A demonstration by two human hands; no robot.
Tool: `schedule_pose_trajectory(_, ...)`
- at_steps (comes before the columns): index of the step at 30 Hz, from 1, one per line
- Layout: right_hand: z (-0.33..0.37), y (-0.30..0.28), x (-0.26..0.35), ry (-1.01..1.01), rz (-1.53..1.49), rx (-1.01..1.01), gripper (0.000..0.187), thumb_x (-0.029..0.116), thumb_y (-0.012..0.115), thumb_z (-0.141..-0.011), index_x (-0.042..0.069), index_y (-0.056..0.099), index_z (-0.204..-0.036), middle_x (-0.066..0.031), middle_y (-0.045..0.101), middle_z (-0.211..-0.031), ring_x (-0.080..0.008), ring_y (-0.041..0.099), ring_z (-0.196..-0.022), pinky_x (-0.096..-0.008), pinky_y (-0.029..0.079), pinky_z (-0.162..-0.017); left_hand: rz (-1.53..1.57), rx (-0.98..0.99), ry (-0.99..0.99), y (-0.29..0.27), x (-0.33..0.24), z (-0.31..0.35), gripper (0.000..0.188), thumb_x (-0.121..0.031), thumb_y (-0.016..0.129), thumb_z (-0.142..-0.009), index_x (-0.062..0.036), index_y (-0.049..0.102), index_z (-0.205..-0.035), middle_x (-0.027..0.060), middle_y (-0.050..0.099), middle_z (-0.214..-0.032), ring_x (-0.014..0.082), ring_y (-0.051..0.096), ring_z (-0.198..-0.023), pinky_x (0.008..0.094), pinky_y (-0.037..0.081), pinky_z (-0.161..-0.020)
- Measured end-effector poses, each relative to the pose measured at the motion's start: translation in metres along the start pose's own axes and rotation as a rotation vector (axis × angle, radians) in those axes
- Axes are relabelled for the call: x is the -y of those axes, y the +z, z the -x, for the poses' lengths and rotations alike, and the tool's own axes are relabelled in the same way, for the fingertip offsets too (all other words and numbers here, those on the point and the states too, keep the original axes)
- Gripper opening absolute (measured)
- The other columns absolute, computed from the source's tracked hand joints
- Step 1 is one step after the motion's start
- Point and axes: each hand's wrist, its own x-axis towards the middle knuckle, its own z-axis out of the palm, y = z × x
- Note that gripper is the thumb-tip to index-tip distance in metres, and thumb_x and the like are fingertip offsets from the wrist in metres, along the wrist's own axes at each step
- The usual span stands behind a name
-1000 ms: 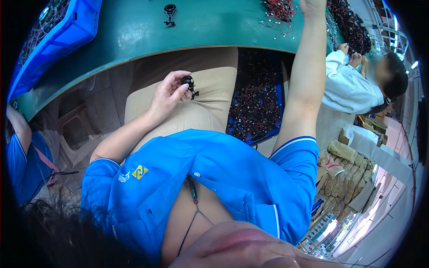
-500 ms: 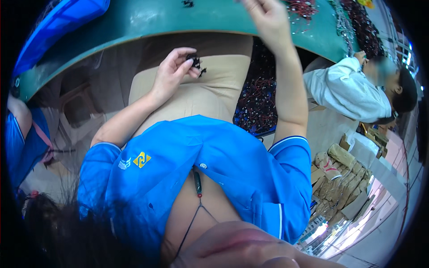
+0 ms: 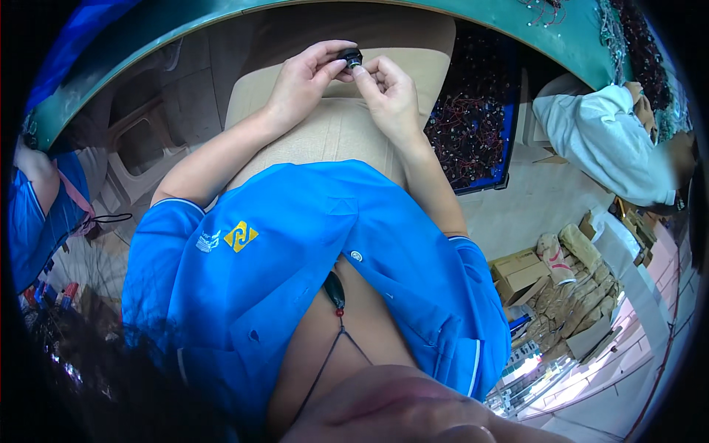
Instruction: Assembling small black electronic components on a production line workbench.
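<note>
My left hand point(image 3: 301, 83) pinches a small black part point(image 3: 350, 55) between thumb and fingers above my lap. It looks like a short round plastic piece with a pale, shiny ring at its lower end; its exact kind is not clear. From the other side my right hand point(image 3: 389, 96) meets it, thumb and forefinger closed together at the shiny end. Whatever the right fingertips hold there is too small to make out. Both hands are close together, just short of the table edge.
The green table point(image 3: 244, 16) curves across the top. Red-wired parts fill a blue-edged crate point(image 3: 473, 136) at right. A co-worker in a pale sleeve point(image 3: 591, 133) sits beyond. At left are a plastic stool point(image 3: 148, 140) and a blue bin point(image 3: 81, 37); a cardboard box point(image 3: 517, 273) lies behind at right.
My right hand has come back from over the table to meet the left one. The left hand has moved up and right, and the view has shifted.
</note>
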Motion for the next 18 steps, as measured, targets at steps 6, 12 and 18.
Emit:
schedule_pose_trajectory(6, 0.002, 0.001, -0.008, -0.001, -0.04, -0.017, 0.01, 0.009, 0.057, -0.09, 0.004, 0.06, -0.082, 0.0045, 0.051, -0.063, -0.0017, 0.037, -0.053, -0.0159, 0.027, -0.047, -0.007, 0.012, 0.007, 0.004, -0.002, 0.004, 0.026, -0.002, 0.055, -0.092, 0.0009, 0.058, -0.118, 0.0106, 0.066, -0.104, 0.0147, 0.066, -0.086, 0.0243, 0.055, -0.081)
schedule_pose_trajectory(12, 0.001, -0.008, -0.011, 0.004, 0.002, 0.069, 0.009, 0.009, 0.057, -0.09, 0.004, 0.061, -0.083, 0.0032, 0.054, -0.064, -0.0018, 0.039, -0.053, -0.0159, 0.028, -0.048, -0.015, 0.064, -0.041, -0.003, 0.002, 0.005, 0.03, -0.001, 0.057, -0.091, 0.0009, 0.056, -0.12, 0.0115, 0.065, -0.107, 0.0145, 0.064, -0.091, 0.0238, 0.054, -0.084)
schedule_pose_trajectory(18, 0.001, -0.014, -0.01, 0.065, 0.097, 0.18, 0.009, 0.01, 0.059, -0.089, 0.003, 0.06, -0.083, 0.001, 0.056, -0.065, -0.005, 0.042, -0.052, -0.0199, 0.031, -0.047, -0.12, 0.108, -0.017, -0.003, 0.001, 0.005, 0.03, -0.001, 0.06, -0.089, 0.0005, 0.057, -0.119, 0.0106, 0.066, -0.104, 0.0133, 0.064, -0.086, 0.0222, 0.054, -0.078)
